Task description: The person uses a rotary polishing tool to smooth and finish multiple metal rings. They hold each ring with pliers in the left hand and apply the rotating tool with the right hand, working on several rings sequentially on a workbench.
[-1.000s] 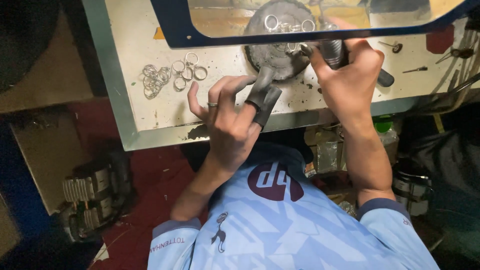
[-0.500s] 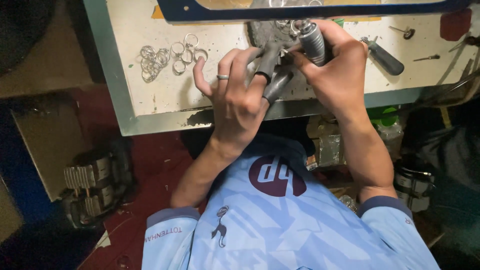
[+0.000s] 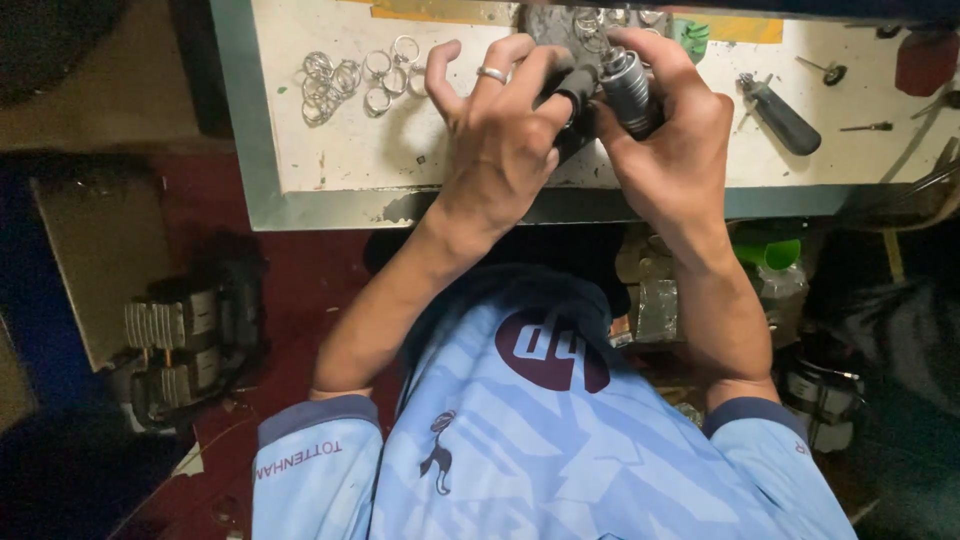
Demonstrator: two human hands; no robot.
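The bench (image 3: 330, 160) fills the upper part of the frame, a pale, scuffed top with a grey-green rim running along its near edge. Below it, in the lower middle, is my light blue shirt (image 3: 540, 440), with my two forearms reaching up from it toward the bench edge.

My left hand (image 3: 500, 140) sits upper centre, just over the bench edge. Its thumb and last fingers are spread and lifted, a ring on one of them, while the other fingers (image 3: 560, 75) curl around a dark grey wedge-shaped block (image 3: 575, 95) that juts from the bench. Whether a small piece is pinched against the block, I cannot tell.

My right hand (image 3: 670, 150) is right beside the left, touching it at the fingertips. Its fingers are wrapped tight around a ribbed grey handpiece (image 3: 630, 90), whose tip points up and left at the top of the block, right between my two hands.

To the upper right of my right hand, well apart, a dark-handled tool (image 3: 785, 115) lies flat on the bench.

In the upper left, a loose cluster of silver rings (image 3: 355, 80) lies on the bench, near my left thumb but not touching it. More rings (image 3: 590, 20) sit at the top edge, just above the handpiece.
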